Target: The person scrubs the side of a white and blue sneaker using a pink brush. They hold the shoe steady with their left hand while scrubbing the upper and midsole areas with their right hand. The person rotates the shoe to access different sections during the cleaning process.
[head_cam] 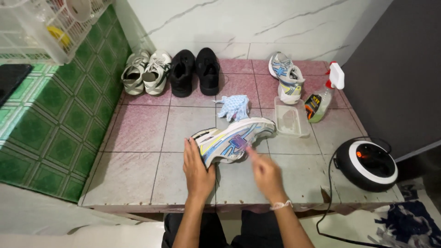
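Steadying the heel of a white, blue and yellow sneaker [234, 139] at frame centre, left hand [197, 169] lies flat with fingers spread against it. Right hand [265, 172] is motion-blurred, loosely open, fingertips at the shoe's side; contact unclear. Round black-and-white device [367, 164] lower right, cable cut off by bottom edge. Further up: clear plastic tray [290, 120], blue cloth [234, 107], spray bottle [324, 95], matching sneaker [287, 77]. Far edge: black shoes [195, 71], grey-white pair [145, 71]. White basket [43, 25] upper left, cropped
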